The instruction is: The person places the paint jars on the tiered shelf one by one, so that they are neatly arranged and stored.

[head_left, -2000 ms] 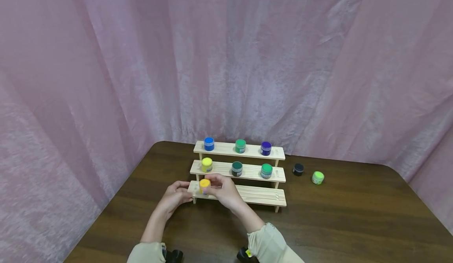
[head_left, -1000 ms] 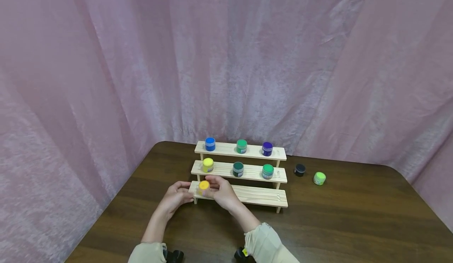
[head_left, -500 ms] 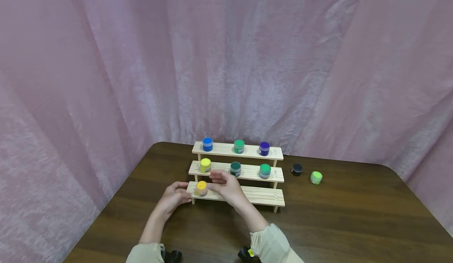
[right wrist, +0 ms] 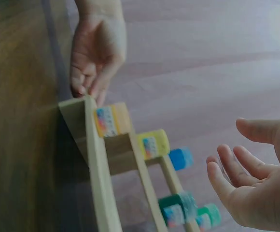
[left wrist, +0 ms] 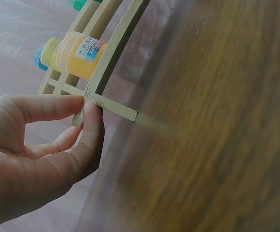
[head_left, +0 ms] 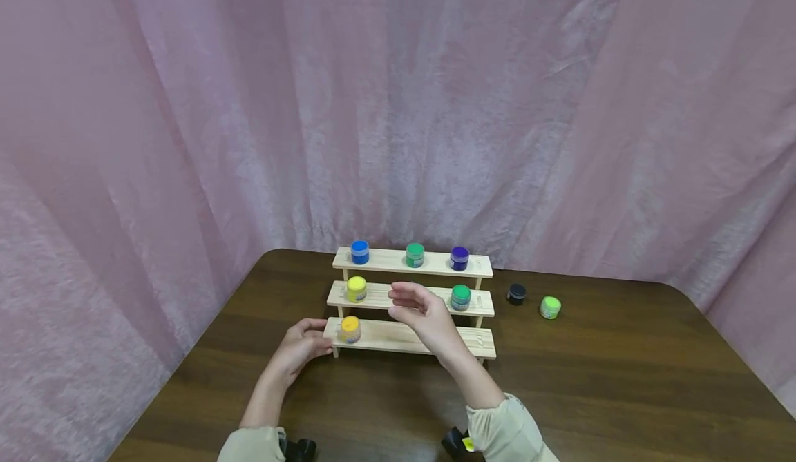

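Observation:
A three-step wooden display stand [head_left: 398,338] stands on the table. My left hand [head_left: 297,350] pinches the left end of its lowest step between thumb and fingers, as the left wrist view shows. An orange-yellow paint jar [head_left: 350,329] sits upright near that end. My right hand [head_left: 432,325] is over the stand to the right of this jar, fingers loosely bent, holding nothing. Behind it the dark green paint jar [right wrist: 174,211] is hidden in the head view. Also on the middle step are a yellow paint jar [head_left: 356,289] and a green one [head_left: 461,297].
Blue [head_left: 360,252], green [head_left: 414,255] and purple [head_left: 459,258] paint jars line the top step. A black jar [head_left: 516,294] and a light green jar [head_left: 550,307] stand on the brown table [head_left: 622,365] right of the stand. A pink curtain [head_left: 398,103] hangs behind.
My right hand has let go of the orange-yellow paint jar, leaving it on the lowest step, and has moved right and up from it. My left hand keeps its grip on the stand.

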{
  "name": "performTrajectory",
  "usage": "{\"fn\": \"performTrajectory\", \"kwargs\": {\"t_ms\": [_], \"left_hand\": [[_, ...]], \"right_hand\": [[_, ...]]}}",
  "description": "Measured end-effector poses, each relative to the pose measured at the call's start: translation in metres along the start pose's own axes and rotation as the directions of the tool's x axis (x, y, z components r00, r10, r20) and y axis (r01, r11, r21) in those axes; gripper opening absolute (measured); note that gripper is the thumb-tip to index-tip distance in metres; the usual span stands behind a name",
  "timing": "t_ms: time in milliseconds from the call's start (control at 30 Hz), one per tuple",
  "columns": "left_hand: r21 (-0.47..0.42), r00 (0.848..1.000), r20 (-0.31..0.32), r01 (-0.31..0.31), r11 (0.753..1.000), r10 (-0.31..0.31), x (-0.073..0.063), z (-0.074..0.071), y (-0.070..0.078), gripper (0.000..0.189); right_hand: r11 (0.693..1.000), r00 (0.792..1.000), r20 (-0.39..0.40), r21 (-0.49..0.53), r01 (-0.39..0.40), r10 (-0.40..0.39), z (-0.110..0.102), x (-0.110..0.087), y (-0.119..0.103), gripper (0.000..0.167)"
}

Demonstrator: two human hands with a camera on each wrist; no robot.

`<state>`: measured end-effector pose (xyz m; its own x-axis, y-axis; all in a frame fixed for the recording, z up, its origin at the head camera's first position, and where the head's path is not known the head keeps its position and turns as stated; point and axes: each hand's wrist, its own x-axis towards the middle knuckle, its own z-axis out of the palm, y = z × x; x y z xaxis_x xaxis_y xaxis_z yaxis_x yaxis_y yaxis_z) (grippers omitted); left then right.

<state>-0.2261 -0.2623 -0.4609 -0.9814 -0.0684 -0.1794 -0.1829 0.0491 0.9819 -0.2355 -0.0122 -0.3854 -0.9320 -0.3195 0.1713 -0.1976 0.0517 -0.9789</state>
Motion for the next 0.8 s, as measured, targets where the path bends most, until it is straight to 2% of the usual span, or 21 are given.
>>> {"fn": "performTrajectory", "kwargs": {"t_ms": [167,400,567,800], "left_hand": [[0.004,1.000,-0.004,0.003,1.000,-0.003,0.000,0.001,-0.001,0.051],[0.009,1.000,-0.003,0.009,1.000,-0.009,0.000,0.000,0.000,0.053],[0.013,1.000,-0.001,0.009,1.000,-0.009,0.001,-0.001,-0.002,0.052],[0.009,1.000,0.011,0.007,1.000,-0.007,0.002,-0.001,-0.001,0.053]], "right_hand": [[1.000,1.000,-0.028,0.014,0.009,-0.009,-0.020,-0.005,-0.007,0.042],[1.000,0.992,-0.126,0.003,0.002,-0.001,-0.042,-0.009,-0.016,0.041],[1.000,0.988,-0.155,0.005,-0.008,0.009,-0.056,-0.012,-0.017,0.043],[0.999,0.976,-0.218,-0.044,-0.002,-0.008,-0.079,-0.018,-0.017,0.045]]}}
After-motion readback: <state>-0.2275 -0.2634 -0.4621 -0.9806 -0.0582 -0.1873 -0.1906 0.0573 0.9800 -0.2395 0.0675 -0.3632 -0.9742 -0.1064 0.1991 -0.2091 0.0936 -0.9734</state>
